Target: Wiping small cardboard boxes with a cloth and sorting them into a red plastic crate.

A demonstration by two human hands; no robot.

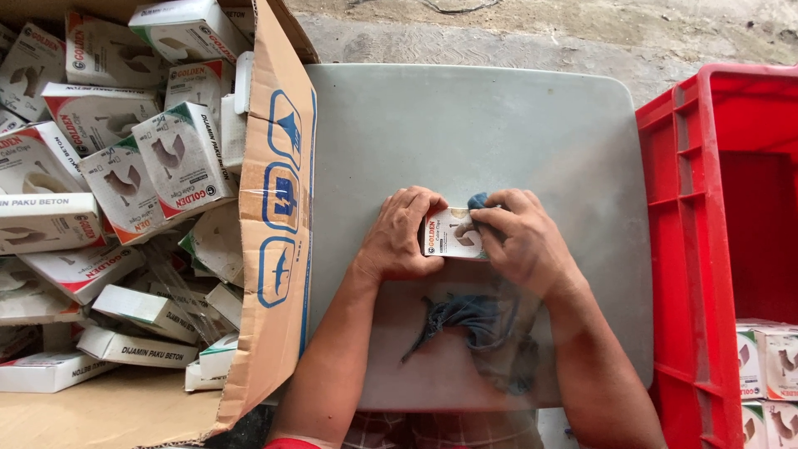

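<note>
Left hand (401,234) and right hand (522,239), knuckles up, both grip a small white carton (447,234) on the grey table (465,133).

Large brown corrugated cardboard carton (278,249) at left, flap with blue printed symbols lying over table edge. Inside it, loose heap of small white cardboard boxes (108,166) with red and green corners, tumbled at all angles. Grey plastic table top (465,133), rounded corners, scuffed. Red plastic crate (690,249) at right, touching table edge; similar small white boxes (769,357) stacked inside. Bare concrete floor (540,29) beyond.
</note>
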